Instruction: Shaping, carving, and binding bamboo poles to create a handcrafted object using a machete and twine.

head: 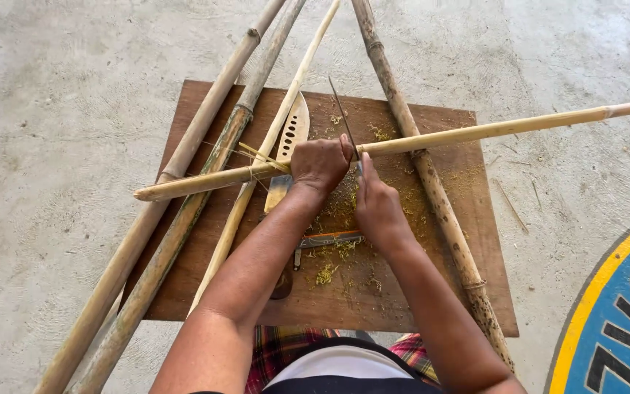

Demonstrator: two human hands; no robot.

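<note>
Your left hand (320, 163) is wrapped tight around a long bamboo stick (475, 133) that runs crosswise over the wooden board (468, 219), from lower left up toward the right edge of the view. Fingers curl over the top of it, thumb pointing toward your other hand. Your right hand (375, 201) sits just beside it, closed on the handle end of a thin dark blade (343, 117). The blade sticks up and away from you, its edge meeting the stick right between your two hands. The handle itself is hidden in your fist, so I can't tell what it looks like.

Under your left wrist lies a wide knife with holes in the blade (294, 131), flat on the board, tip pointing away from you. A small orange-edged tool (326, 239) lies on the board between your forearms, with greenish-yellow shavings (326, 273) scattered around it and up toward your hands.

More bamboo poles fan out across the board: two thick greyish ones (176, 219) on the left, touching side by side, a slimmer pale one (257, 175) passing under your left hand, and a speckled one (439, 204) on the right, passing under the stick you hold. The board rests on a bare concrete floor (60, 109), and a blue and yellow painted patch (621, 321) shows at the bottom right corner.
</note>
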